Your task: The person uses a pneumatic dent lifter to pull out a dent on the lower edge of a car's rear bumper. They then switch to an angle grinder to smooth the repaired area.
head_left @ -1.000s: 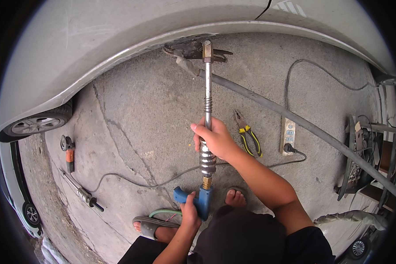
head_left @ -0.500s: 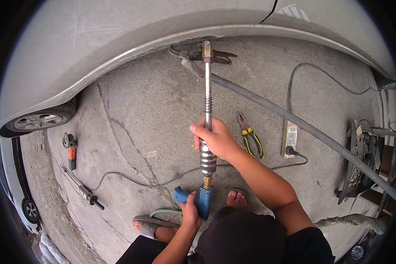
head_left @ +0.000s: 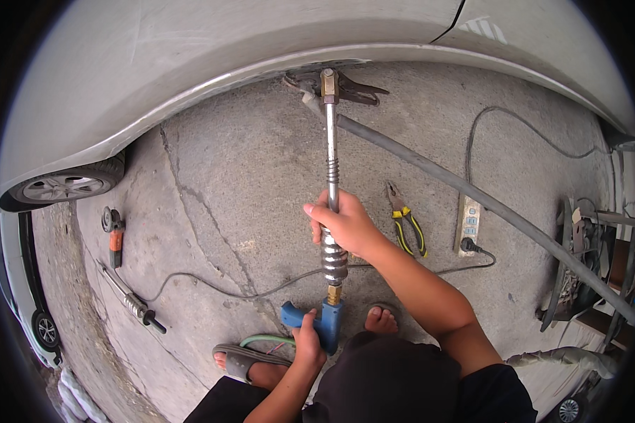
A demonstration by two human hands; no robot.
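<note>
Right hand: (head_left: 342,220) closed around the shaft of a long chrome metal pulling tool with a blue pistol-shaped handle (head_left: 331,141), at mid-frame, thumb pointing left.
Left hand: (head_left: 307,338) gripping the blue handle at lower centre; its fingertips are mostly out of sight.
Pulling tool: runs nearly upright through the centre of the frame; bright rod with a small coil spring (head_left: 332,170) around it, a fat ribbed chrome weight (head_left: 335,264) below the right hand, a brass-coloured fitting above the blue handle, and a brownish metal block (head_left: 329,86) with a bolt at the top end.
Dark metal clamp: (head_left: 363,92) at upper centre, beside and behind the block, near the lower edge of a silver-grey car body (head_left: 261,42); the block covers part of it, so how the two join cannot be made out.
Grey round pole: (head_left: 473,190) slants from upper centre to the right edge; its upper end is near the rod.
Yellow-and-black-handled pliers: (head_left: 408,233) on the grey concrete floor (head_left: 226,162), right of the right hand.
Hidden: the right hand covers the shaft just above the weight; a black-clad head blocks the bottom centre.
Cut off: the car body, by the fisheye rim.
</note>
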